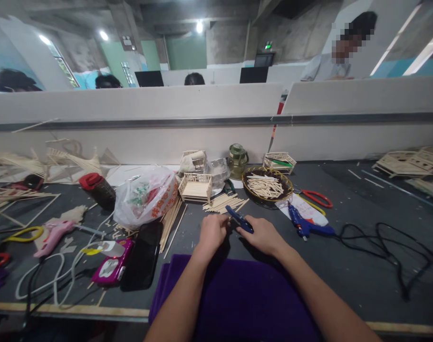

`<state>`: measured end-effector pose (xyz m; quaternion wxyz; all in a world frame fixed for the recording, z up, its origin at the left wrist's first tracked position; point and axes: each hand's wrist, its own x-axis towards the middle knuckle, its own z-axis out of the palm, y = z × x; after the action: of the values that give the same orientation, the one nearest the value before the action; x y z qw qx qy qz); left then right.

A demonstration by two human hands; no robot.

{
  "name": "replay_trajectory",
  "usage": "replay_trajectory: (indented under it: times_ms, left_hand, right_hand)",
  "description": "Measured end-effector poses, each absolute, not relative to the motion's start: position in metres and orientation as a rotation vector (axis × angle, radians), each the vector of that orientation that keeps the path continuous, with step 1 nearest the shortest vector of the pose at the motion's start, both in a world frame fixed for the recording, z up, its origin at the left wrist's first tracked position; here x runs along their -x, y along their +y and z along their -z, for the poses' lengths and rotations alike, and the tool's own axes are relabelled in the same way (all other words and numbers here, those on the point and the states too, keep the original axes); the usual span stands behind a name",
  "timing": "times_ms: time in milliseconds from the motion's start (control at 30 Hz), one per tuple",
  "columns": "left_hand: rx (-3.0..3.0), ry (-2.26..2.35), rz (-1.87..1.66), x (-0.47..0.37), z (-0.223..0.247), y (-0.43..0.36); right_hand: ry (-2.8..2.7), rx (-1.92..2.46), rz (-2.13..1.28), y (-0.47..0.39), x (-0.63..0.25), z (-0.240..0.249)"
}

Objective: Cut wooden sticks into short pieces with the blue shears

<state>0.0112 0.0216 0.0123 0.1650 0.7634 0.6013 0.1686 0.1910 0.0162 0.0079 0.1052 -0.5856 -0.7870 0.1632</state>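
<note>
Over the front of the dark table, my right hand (262, 232) is closed on blue-handled pliers (240, 219), which slant up toward the left. My left hand (212, 232) sits just beside them, thumb and fingers pinched together. Whatever is between those fingertips is too small to make out. Thin wooden sticks (221, 203) lie loose just beyond both hands. A round woven basket (290, 192) full of short cut sticks stands behind my right hand. Small furniture-like stick models, one a bench (196, 189), stand behind my left hand.
A purple cloth (252, 294) lies under my forearms. To the right are a blue glue gun (305, 223), red-handled scissors (318, 198) and a black cable (390, 251). Leftward sit a black phone (140, 256), a plastic bag (145, 197) and a pink glue gun (55, 236). People are behind the partition (166, 102).
</note>
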Motion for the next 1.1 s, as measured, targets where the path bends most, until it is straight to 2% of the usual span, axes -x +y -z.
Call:
replay_trajectory:
  times_ms: [367, 600, 800, 933, 1100]
  left_hand:
    - [-2.058, 1.706, -0.462, -0.009, -0.008, 0.026]
    - [-2.08, 1.782, -0.417, -0.006, -0.003, 0.03]
    - [-2.004, 2.045, -0.406, 0.016, -0.005, 0.037]
    - [-1.868, 2.027, -0.679, 0.029, -0.003, 0.045]
    - [-1.523, 1.471, -1.156, 0.026, 0.01, 0.055]
  right_hand:
    - [-2.361, 1.602, -0.594, 0.025, -0.195, 0.003]
    - [-2.41, 1.655, -0.404, 0.025, -0.191, 0.021]
    - [-2.406, 1.636, -0.227, 0.014, -0.189, 0.011]
    - [-2.466, 1.549, -0.131, 0.001, -0.187, 0.004]
    - [-2.482, 1.543, -0.177, -0.006, -0.182, -0.001]
